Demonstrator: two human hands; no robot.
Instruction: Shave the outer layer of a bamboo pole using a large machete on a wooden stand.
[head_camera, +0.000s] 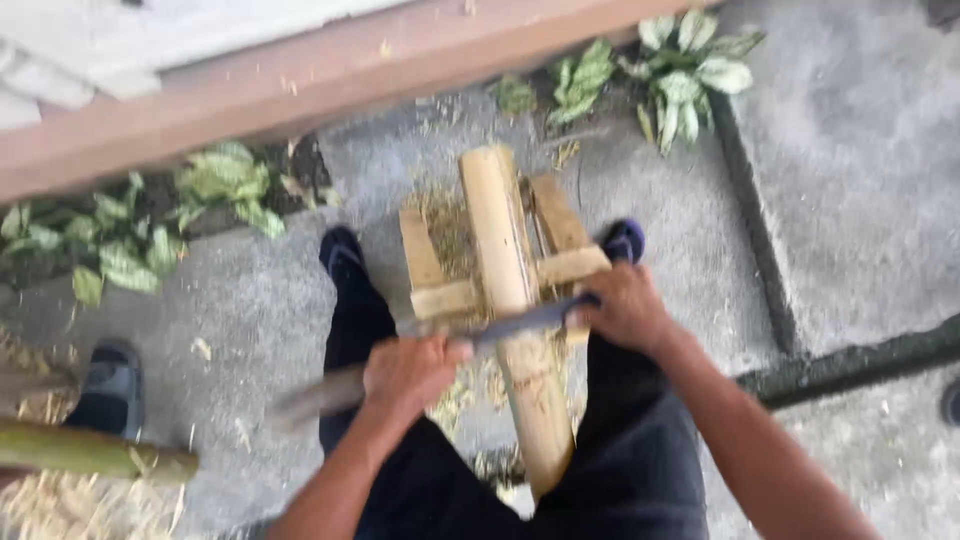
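A pale yellow bamboo pole lies lengthwise on a small wooden frame between my legs. A long dark blade lies crosswise over the pole. My left hand is closed on the blade's handle end, left of the pole. Closed around the blade's other end, my right hand sits just right of the pole. The picture is blurred by motion.
Bamboo shavings litter the grey concrete around the frame. Green leafy plants grow along a reddish-brown ledge at the back. Another person's dark shoe and a green bamboo pole are at the left. A dark groove crosses the concrete at the right.
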